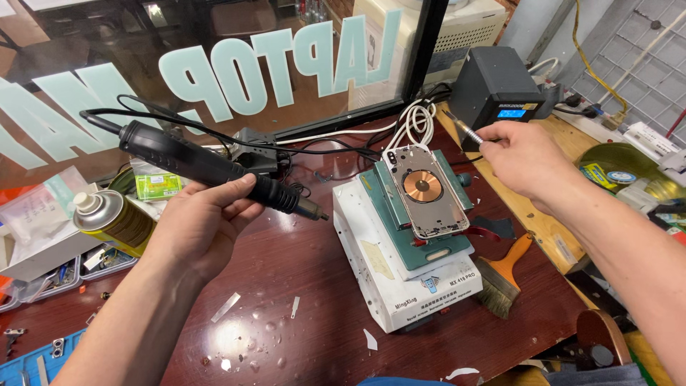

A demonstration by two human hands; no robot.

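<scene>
Heat gun (207,168) being gripped by left hand (200,229); right hand (525,161) pinching tweezers (464,131), phone frame (426,189) lying between hands.

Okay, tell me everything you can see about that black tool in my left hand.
The black tool is a long, thick handle of matte plastic, ribbed toward the front, ending in a short metal nozzle that points right toward the opened phone housing. A black cable leaves its rear end and loops back across the table. The left hand grips it near the front, fingers wrapped over the top, holding it roughly level above the reddish-brown surface.
</scene>
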